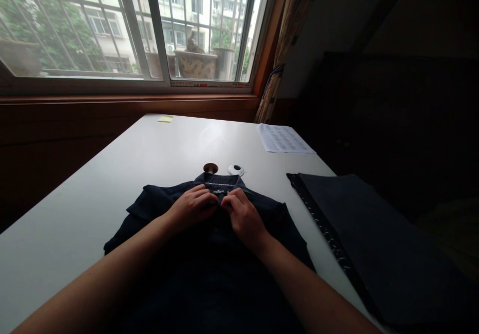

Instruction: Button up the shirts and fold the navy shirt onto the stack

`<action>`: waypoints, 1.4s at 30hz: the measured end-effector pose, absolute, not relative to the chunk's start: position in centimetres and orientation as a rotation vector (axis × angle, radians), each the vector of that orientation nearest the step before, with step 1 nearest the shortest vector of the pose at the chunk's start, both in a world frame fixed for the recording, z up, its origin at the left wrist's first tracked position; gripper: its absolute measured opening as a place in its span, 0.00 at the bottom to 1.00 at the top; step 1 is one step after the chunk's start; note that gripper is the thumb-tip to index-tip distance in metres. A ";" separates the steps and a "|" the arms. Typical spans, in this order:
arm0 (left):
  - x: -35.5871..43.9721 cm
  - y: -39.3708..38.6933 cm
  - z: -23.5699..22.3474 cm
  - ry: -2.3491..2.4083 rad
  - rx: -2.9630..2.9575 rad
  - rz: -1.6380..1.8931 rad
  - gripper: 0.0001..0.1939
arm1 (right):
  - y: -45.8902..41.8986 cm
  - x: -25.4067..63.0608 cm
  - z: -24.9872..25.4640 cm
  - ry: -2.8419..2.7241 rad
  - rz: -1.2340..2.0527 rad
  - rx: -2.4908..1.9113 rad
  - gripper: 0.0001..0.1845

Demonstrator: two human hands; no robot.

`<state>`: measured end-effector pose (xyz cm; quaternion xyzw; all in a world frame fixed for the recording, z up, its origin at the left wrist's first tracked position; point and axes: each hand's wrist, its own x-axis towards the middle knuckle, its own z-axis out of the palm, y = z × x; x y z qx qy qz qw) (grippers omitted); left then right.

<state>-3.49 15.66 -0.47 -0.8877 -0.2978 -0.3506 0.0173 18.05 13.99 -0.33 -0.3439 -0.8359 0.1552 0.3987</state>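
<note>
A dark navy collared shirt lies spread on the white table, its collar pointing away from me. Inside the neck a small label shows. My left hand pinches the shirt's front just below the collar, fingers closed on the cloth. Close beside it, my right hand grips the other side of the neck opening, with thumb and fingers pressed together. The fingertips of both hands nearly meet. Any button between them is too dark and small to make out.
Folded dark cloth lies along the table's right side. Printed sheets rest at the far right corner, a yellow note at the far left. A round hole and a white ring sit beyond the collar on the white table.
</note>
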 end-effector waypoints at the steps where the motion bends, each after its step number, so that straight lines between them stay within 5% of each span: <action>1: -3.5 15.7 -0.5 -0.942 -2.758 -1.103 0.04 | 14.0 18.1 -0.3 -2.121 0.406 -0.860 0.12; 9: -3.7 15.9 -0.8 -0.974 -2.763 -1.144 0.04 | 13.7 18.3 0.1 -2.028 0.478 -0.854 0.03; 12: -3.7 15.9 -0.9 -0.913 -2.771 -1.093 0.04 | 13.6 18.3 0.1 -2.016 0.466 -0.854 0.08; 16: -3.5 15.9 -1.0 -0.899 -2.778 -0.996 0.04 | 13.6 18.2 0.1 -2.013 0.448 -0.861 0.02; 42: -3.5 15.7 -0.5 -0.973 -2.846 -1.188 0.05 | 14.2 18.2 -0.1 -2.059 0.579 -0.941 0.06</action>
